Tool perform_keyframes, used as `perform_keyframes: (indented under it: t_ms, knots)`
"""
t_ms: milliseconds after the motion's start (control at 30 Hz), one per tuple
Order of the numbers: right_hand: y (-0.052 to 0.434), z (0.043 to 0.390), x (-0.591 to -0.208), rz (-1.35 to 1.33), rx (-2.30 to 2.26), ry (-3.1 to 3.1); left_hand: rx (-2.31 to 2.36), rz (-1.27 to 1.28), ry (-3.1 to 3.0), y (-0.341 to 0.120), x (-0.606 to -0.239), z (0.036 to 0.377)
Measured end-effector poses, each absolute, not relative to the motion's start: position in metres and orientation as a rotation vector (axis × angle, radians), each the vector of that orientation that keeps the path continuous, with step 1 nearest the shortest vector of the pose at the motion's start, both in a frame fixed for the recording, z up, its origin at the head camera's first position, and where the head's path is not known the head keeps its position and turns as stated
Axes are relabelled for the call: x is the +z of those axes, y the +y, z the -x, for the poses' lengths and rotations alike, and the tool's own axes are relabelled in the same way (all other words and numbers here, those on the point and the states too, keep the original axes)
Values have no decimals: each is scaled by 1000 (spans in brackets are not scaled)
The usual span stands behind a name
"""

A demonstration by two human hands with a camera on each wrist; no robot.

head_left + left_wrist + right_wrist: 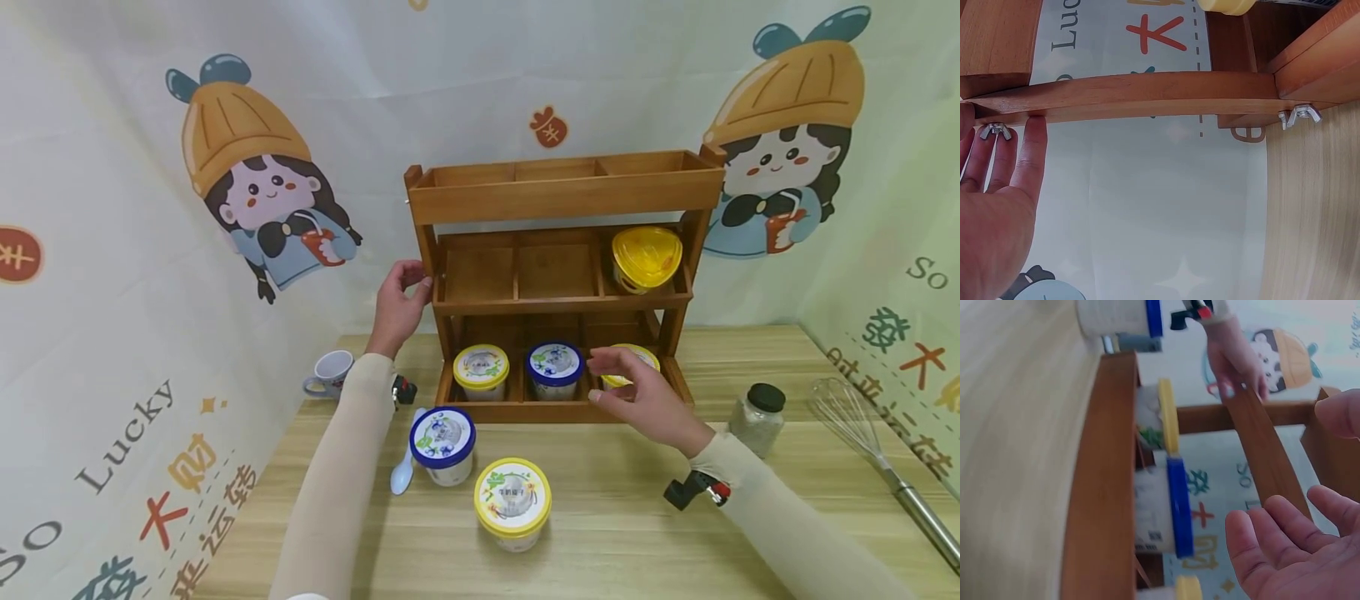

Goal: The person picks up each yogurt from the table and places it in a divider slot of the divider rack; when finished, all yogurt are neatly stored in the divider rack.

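Note:
A three-tier wooden rack (562, 196) stands at the back of the table. My left hand (415, 277) rests on its left post; in the left wrist view its straight fingers (1030, 153) touch the wooden side (1147, 94). My right hand (603, 377) hovers open and holds nothing, in front of the bottom right compartment, where a yellow-lidded cup (642, 355) is partly hidden behind it. The bottom shelf also holds a yellow-lidded cup (481, 367) and a blue-lidded cup (554, 364). Another yellow-lidded cup (647, 258) lies tilted on the middle shelf's right.
On the table in front stand a blue-lidded cup (442, 437) and a yellow-lidded cup (512, 497), with a pale blue spoon (402, 475) beside them. A mug (330, 372) is at the left. A black-capped jar (757, 417) and a whisk (877, 450) are at the right.

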State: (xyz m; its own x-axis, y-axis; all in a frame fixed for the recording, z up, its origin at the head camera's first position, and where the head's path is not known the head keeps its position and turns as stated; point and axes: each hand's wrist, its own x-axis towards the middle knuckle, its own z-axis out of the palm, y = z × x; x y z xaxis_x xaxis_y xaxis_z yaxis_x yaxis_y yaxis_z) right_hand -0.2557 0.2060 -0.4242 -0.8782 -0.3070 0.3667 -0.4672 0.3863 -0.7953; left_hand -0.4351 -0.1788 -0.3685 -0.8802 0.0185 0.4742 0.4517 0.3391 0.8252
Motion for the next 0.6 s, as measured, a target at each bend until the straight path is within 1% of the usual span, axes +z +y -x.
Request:
perform_keyframes:
  t_ms: [367, 600]
  knots:
    - [173, 247, -445, -819, 1555, -2565, -1548, 423, -2216, -178, -369, 436]
    - [159, 240, -453, -947, 1595, -2560, -1533, 433, -2206, -178, -369, 434]
